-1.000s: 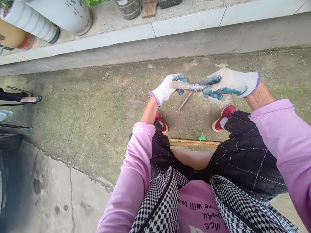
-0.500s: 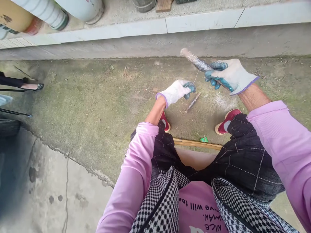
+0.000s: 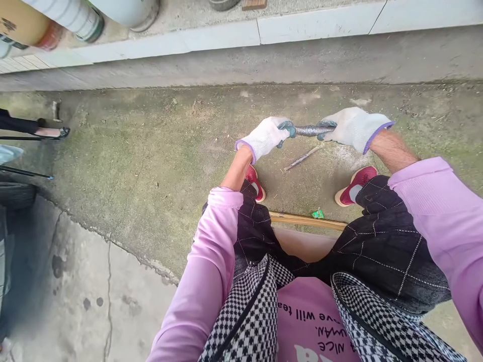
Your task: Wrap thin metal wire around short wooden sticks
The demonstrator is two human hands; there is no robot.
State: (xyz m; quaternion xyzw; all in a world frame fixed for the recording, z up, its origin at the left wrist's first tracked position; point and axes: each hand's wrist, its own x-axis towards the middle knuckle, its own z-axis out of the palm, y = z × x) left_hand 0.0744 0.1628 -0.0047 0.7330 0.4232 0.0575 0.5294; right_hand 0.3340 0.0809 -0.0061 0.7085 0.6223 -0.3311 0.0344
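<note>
My left hand (image 3: pixel 267 136), in a white glove with blue-green coated fingers, is closed on the left end of a stick wound with silvery wire (image 3: pixel 308 130). My right hand (image 3: pixel 353 127), gloved alike, grips the right end of this stick. It lies almost level between both hands, with only its shiny wound middle showing; the ends are hidden in the gloves. The loose strand cannot be made out. On the ground just below lies a second, thinner stick (image 3: pixel 302 158), also with a silvery middle.
A tiled ledge (image 3: pixel 222 36) runs across the top, bearing a white cylinder (image 3: pixel 126 11) and other containers. A small green wrapper (image 3: pixel 317 214) lies near a wooden edge (image 3: pixel 307 219) between my legs. At far left are another person's foot (image 3: pixel 64 132) and a tire (image 3: pixel 17 196).
My right hand has come down and the wound stick has turned from slanted to nearly level. My left hand, earlier holding a thin strand away from it, now grips its left end.
</note>
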